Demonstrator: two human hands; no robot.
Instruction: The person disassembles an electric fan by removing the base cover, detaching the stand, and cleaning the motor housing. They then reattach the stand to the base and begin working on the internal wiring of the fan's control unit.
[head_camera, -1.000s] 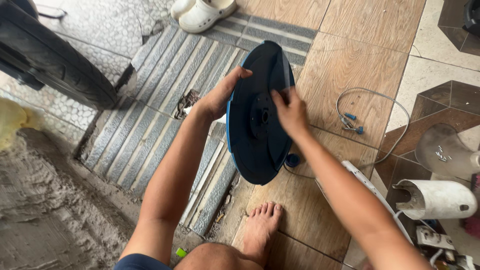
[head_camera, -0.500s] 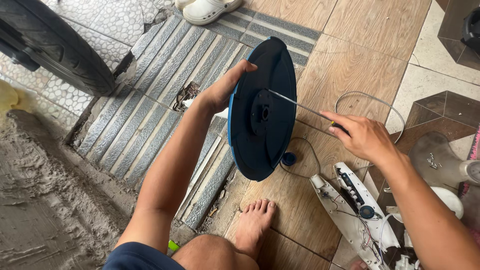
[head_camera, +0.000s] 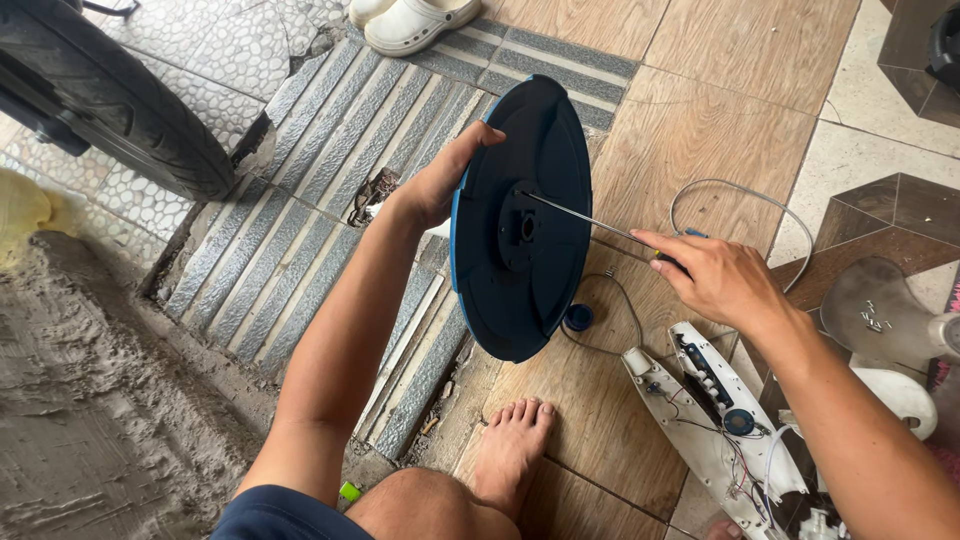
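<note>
My left hand (head_camera: 440, 182) grips the left rim of a round dark blue plastic base (head_camera: 540, 290), holding it upright on its edge above the floor. My right hand (head_camera: 715, 275) holds a long thin screwdriver (head_camera: 585, 220) by its dark handle. The metal shaft runs left and its tip rests at the raised hub (head_camera: 524, 228) in the middle of the blue base. A small blue cap (head_camera: 578, 318) lies on the floor just behind the base.
An opened white plastic housing (head_camera: 715, 420) with wires lies at the lower right. A grey cable (head_camera: 745, 200) loops on the wood-look tiles. White plastic parts (head_camera: 885, 315), a tyre (head_camera: 110, 100), white clogs (head_camera: 410, 22) and my bare foot (head_camera: 505, 450) surround the spot.
A second ago my right hand was on the face of the blue base. It has pulled back to the right with the screwdriver and now sets the tip against the hub.
</note>
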